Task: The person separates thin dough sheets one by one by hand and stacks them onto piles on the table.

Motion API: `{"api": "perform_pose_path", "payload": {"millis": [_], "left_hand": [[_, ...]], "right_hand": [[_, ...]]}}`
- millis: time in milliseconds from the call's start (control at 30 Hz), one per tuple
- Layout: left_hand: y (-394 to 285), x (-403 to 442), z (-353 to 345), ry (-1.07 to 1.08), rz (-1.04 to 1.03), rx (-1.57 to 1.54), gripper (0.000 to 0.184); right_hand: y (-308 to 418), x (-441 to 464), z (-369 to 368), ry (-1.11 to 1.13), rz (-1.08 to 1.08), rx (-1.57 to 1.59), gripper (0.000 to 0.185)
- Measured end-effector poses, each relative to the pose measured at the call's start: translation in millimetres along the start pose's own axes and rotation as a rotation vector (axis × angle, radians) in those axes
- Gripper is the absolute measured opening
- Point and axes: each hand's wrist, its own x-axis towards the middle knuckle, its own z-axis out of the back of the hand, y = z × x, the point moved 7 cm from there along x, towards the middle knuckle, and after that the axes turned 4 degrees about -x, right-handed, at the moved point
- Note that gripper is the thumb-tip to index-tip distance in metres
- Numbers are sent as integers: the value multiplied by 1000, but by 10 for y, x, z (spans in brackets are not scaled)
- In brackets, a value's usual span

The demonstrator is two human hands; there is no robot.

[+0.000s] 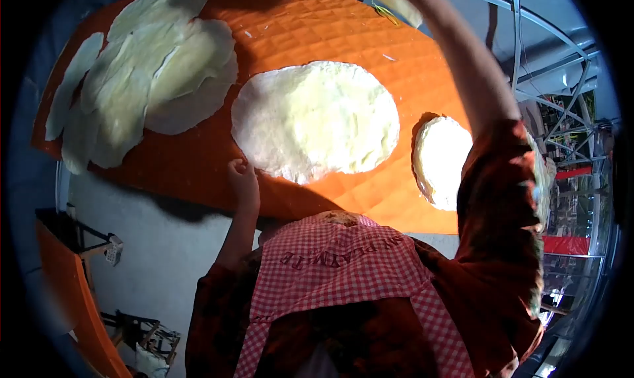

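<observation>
A large oval sheet of rolled dough [316, 121] lies flat on the orange quilted cover [297, 199] in front of me. My left hand [245, 182] is at its lower left edge, fingers drawn together on the rim of the dough. My right arm stretches up and across to the far side of the table, and its hand passes out of the top of the view. Below that forearm lies a pale, elongated thing [404, 6] whose kind I cannot make out, beside a yellow strip [388, 16].
Several thin dough sheets [125, 87] overlap at the left end of the table. A smaller, brightly lit round stack of dough [444, 160] lies on the right, partly behind my right sleeve. Metal frame bars [558, 28] stand beyond the right side; another orange surface [72, 299] is lower left.
</observation>
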Motion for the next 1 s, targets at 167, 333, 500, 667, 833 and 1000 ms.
{"api": "perform_pose_path", "payload": {"millis": [167, 333, 500, 667, 833, 1000], "left_hand": [[-120, -130, -1, -80, 67, -49, 30], [-45, -39, -36, -40, 48, 104, 26], [-33, 92, -103, 96, 92, 227, 13], [-63, 18, -247, 125, 145, 54, 15], [8, 81, -234, 136, 120, 40, 26], [-129, -112, -520, 301, 552, -619, 37]], "right_hand": [[1535, -1762, -926, -244, -11, 443, 13], [2657, -2808, -2083, -76, 165, 550, 10], [2334, -2538, -1939, 113, 56, 586, 21], [2810, -3070, -1996, 45, 86, 328, 26], [2769, -3193, -1891, 13, 63, 502, 53], [2937, -3325, -1923, -133, 132, 388, 44]]}}
